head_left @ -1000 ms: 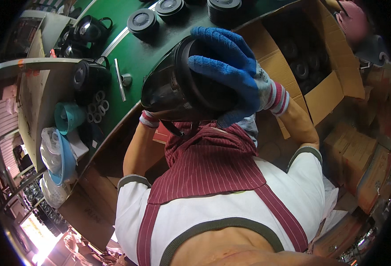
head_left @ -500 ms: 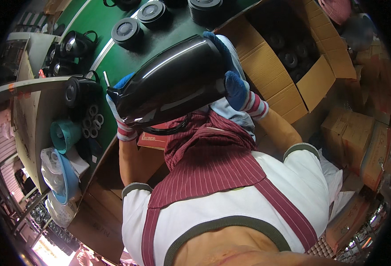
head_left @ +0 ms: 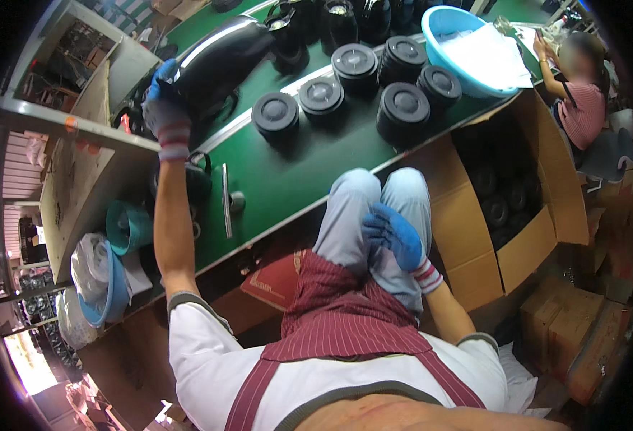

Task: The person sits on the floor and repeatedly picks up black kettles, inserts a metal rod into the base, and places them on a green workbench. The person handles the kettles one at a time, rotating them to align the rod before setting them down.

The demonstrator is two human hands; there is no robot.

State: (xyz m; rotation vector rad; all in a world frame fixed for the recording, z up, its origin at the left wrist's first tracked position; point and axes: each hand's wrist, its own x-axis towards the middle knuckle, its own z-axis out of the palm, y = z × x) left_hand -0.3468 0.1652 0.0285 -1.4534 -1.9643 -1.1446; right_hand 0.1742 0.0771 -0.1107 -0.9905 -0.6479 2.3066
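My left hand [head_left: 164, 111], in a blue-coated knit glove, is closed on the near end of a glossy black kettle [head_left: 223, 61]. The kettle lies tilted over the far left of the green bench, its other end close to several upright black kettles [head_left: 287, 36]. My right hand [head_left: 400, 241], gloved the same way, rests on my thigh with its fingers stretched out and nothing in it. Between my left forearm and the bench's front edge lies a metal rod [head_left: 226, 201] with a short round piece beside it.
Stacks of round black bases [head_left: 402, 108] stand on the green bench [head_left: 295, 172]. A blue basin [head_left: 438, 43] with white sheets is behind them. An open carton [head_left: 467, 244] of black parts stands at my right. Another person [head_left: 582, 108] sits at far right.
The kettle has gone from between both hands before me to the far left of the bench, in my left hand alone. My right hand has let go and dropped to my thigh.
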